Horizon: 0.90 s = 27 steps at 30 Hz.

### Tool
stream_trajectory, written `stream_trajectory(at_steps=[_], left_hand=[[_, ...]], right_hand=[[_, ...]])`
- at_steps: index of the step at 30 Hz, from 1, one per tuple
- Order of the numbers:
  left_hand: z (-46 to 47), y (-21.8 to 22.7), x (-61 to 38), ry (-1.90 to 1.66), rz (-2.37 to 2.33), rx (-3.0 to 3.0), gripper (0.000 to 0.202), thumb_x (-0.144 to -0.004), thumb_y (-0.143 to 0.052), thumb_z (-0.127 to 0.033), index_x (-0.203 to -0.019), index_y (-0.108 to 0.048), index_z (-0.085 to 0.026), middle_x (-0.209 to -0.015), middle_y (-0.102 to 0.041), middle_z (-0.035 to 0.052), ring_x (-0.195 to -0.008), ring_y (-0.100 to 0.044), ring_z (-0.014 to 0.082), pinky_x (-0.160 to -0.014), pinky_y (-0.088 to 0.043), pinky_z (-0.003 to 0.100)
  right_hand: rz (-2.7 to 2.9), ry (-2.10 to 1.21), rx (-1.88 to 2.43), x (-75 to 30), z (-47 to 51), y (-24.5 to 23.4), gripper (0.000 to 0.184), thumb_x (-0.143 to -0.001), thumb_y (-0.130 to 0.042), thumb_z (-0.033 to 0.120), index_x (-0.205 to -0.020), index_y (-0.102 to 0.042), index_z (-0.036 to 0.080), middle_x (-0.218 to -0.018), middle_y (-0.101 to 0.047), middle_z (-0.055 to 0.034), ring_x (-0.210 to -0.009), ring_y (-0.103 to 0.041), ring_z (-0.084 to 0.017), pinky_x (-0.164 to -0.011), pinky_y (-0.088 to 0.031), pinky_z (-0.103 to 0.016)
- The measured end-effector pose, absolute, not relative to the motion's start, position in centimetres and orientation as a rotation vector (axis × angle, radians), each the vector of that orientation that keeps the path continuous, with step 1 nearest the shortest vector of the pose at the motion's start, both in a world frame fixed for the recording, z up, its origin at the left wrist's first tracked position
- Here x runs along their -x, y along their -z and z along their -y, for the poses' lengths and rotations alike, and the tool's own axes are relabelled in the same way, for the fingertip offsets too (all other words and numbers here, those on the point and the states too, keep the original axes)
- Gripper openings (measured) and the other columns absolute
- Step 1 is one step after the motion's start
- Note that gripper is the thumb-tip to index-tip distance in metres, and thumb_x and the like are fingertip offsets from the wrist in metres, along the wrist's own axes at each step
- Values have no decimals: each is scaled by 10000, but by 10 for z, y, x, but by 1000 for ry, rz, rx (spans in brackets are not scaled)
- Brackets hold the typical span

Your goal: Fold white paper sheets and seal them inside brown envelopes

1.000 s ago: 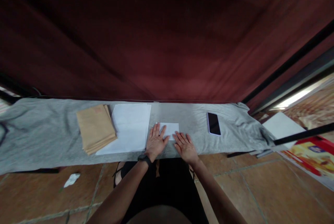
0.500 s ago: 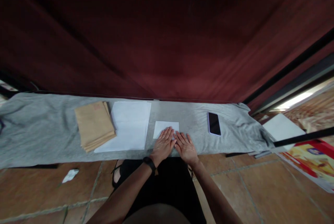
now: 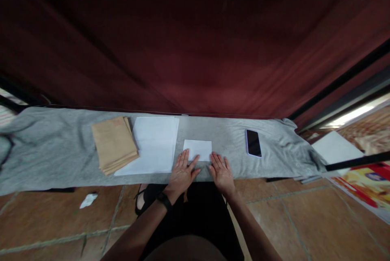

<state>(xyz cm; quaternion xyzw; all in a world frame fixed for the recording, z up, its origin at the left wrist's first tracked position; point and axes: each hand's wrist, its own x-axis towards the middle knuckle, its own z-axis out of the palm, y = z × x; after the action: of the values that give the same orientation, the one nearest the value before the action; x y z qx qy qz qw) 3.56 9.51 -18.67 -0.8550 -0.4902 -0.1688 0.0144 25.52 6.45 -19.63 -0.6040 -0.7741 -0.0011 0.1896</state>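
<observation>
A small white folded-looking sheet of paper (image 3: 200, 147) lies flat on the grey cloth (image 3: 201, 127) in front of me. My left hand (image 3: 182, 173) rests at its lower left corner, fingers stretched out and thumb spread toward the paper's lower edge. At the lower right corner lies my right hand (image 3: 222, 173), palm down with its fingers extended. Neither hand grips anything. To the left of the small paper are large white sheets of paper (image 3: 155, 143), partly covered by a stack of brown paper envelopes (image 3: 114, 141).
A phone (image 3: 253, 143) with a dark screen lies on the cloth at right. Behind the cloth-covered surface rises a dark red curtain-like sheet (image 3: 195, 66). A red and yellow printed box (image 3: 365, 182) stands at far right. Scrap paper (image 3: 88, 200) lies on the tiled floor.
My hands have moved apart, from close together over the paper's lower part to its two lower corners. More of the small paper shows now.
</observation>
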Motion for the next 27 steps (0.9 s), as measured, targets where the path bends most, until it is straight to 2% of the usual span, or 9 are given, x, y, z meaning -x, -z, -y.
stream_trajectory(at_steps=[4, 12, 18, 27], left_hand=[[-95, 182, -35, 506, 1511, 2682, 597, -942, -574, -432, -1503, -421, -296, -1629, -260, 131, -1482, -275, 355, -1162, -340, 535], [-94, 179, -34, 472, 1525, 2693, 621, -942, -566, -436, -1519, -395, -282, -1618, -293, 125, -1486, -281, 328, -1185, -304, 508], [-93, 177, -36, 460, 1490, 2724, 542, -983, -482, -459, -1490, -441, -270, -1595, -358, 79, -1494, -275, 284, -1206, -257, 511], [-92, 175, -37, 497, 1511, 2699, 538, -974, -494, -485, -1479, -452, -303, -1596, -353, 105, -1485, -299, 280, -1199, -263, 496]], right_hand=[[2193, -50, 1616, -232, -65, 196, 520, -1062, -305, 355, -1547, -326, 166, -1564, -400, -101, -1457, -365, -234, -1201, -274, -477], [2212, -32, 1633, -211, -61, 198, 531, -1052, -359, 389, -1535, -356, 167, -1541, -437, -93, -1434, -403, -233, -1213, -251, -454], [2218, 32, 1683, -232, -56, 200, 544, -1054, -354, 380, -1540, -338, 136, -1556, -406, -117, -1439, -392, -254, -1207, -243, -473], [2090, -22, 1798, -244, -59, 196, 534, -1067, -269, 402, -1504, -413, 131, -1519, -464, -134, -1453, -367, -268, -1200, -240, -511]])
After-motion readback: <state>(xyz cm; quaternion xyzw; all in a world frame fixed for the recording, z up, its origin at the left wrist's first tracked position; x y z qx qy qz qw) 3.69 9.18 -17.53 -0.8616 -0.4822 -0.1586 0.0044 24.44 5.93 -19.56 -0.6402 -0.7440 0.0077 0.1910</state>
